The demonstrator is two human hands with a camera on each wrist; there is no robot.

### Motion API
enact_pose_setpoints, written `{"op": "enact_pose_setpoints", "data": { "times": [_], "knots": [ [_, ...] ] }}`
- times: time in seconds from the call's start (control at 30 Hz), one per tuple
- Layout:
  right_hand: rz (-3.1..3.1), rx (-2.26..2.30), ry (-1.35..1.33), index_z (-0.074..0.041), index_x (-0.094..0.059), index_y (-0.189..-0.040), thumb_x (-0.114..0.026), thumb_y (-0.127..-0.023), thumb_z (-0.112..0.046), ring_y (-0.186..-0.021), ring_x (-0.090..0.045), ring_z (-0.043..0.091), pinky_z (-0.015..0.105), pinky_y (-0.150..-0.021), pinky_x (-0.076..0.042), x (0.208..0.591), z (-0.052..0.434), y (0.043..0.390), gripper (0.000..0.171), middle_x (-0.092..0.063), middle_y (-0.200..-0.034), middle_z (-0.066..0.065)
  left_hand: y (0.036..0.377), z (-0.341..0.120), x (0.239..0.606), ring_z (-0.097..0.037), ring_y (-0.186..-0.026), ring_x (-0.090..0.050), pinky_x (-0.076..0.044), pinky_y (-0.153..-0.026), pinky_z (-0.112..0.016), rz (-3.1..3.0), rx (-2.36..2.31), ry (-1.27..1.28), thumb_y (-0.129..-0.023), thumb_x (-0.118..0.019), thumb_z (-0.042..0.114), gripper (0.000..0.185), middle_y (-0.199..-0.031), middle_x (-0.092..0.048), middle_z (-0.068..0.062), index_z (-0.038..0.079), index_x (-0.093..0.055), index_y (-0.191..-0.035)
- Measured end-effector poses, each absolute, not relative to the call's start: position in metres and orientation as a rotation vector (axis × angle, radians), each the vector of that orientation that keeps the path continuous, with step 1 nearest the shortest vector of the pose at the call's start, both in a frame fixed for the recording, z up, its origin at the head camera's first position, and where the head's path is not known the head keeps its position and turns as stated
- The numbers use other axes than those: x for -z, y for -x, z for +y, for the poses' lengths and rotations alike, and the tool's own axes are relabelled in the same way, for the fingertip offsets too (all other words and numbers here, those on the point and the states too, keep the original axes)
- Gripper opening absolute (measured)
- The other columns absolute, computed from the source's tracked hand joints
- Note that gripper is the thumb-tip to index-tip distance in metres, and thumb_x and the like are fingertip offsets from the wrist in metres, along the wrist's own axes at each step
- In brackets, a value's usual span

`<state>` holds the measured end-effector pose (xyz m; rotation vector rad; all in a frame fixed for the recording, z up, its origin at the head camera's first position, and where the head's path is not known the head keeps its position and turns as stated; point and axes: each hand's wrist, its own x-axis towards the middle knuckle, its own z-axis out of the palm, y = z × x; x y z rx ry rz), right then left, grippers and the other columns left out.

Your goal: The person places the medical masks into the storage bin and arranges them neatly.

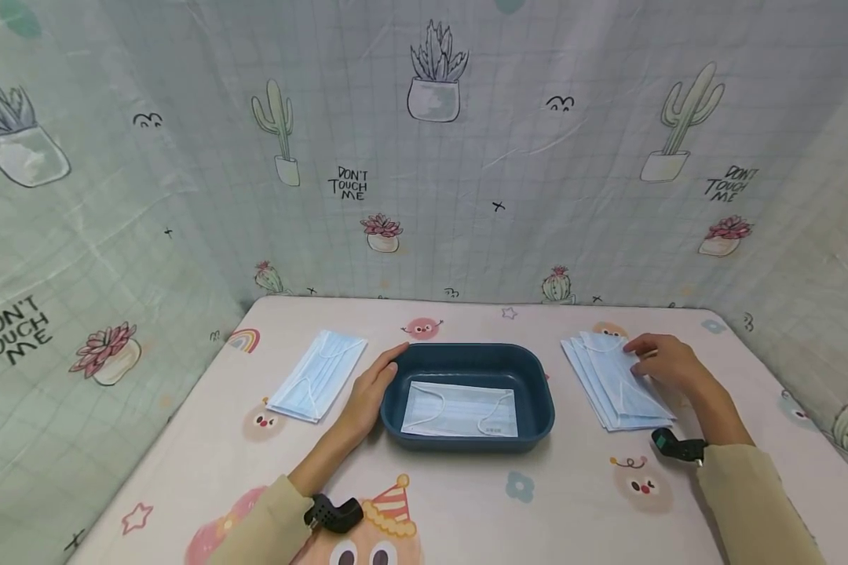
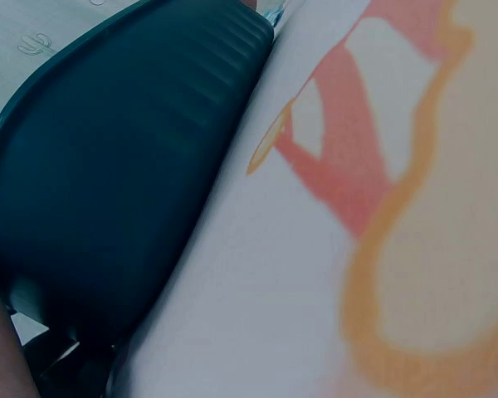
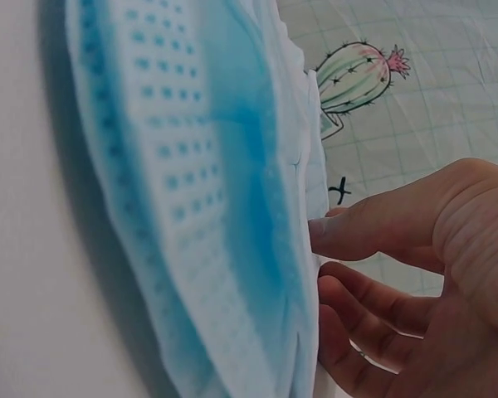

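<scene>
In the head view, a dark blue plastic basin (image 1: 466, 444) stands mid-table with a pale blue face mask (image 1: 459, 410) lying flat inside. My left hand (image 1: 363, 396) rests against the basin's left side, fingers stretched along its rim; in the left wrist view, the basin wall (image 2: 116, 166) hides most of that hand. On the right lies a fanned stack of face masks (image 1: 611, 384). My right hand (image 1: 667, 362) touches the top mask from the right, thumb and fingertips against its surface with a gap between them, as the right wrist view shows on the masks (image 3: 224, 199).
Another pile of face masks (image 1: 318, 375) lies left of the basin. A patterned cloth covers the table (image 1: 495, 518). Behind it hangs a printed curtain (image 1: 495, 157), which also closes off both sides. A small black device (image 1: 334, 514) sits at each wrist.
</scene>
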<state>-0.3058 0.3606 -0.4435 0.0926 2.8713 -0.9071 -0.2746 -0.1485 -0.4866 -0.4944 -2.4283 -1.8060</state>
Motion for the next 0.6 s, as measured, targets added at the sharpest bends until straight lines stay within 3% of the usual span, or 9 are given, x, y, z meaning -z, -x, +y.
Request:
{"op": "enact_pose_setpoints", "data": {
  "times": [0.3, 0.6],
  "knots": [
    [2.894, 0.91, -0.108, 0.007, -0.057, -0.134, -0.065, -0.093, -0.005, -0.119, -0.051, 0.053, 0.065, -0.102, -0.049, 0.4426, 0.3615, 0.3046, 0.044, -0.05, -0.137, 0.038, 0.2777, -0.1457, 0.4832, -0.026, -0.155, -0.037, -0.022, -0.131, -0.05, -2.404, 1.824, 0.489, -0.111, -0.04, 0.02, 0.043, -0.16, -0.049, -0.006, 0.017, -0.051, -0.152],
    [2.906, 0.903, -0.124, 0.007, -0.058, -0.133, -0.065, -0.092, -0.006, -0.118, -0.051, 0.053, 0.066, -0.101, -0.049, 0.444, 0.3593, 0.3068, 0.043, -0.051, -0.136, 0.037, 0.2776, -0.1484, 0.4875, -0.024, -0.156, -0.036, -0.021, -0.131, -0.051, -2.426, 1.808, 0.5, -0.112, -0.039, 0.025, 0.042, -0.16, -0.049, -0.002, 0.022, -0.052, -0.152]
  ]
}}
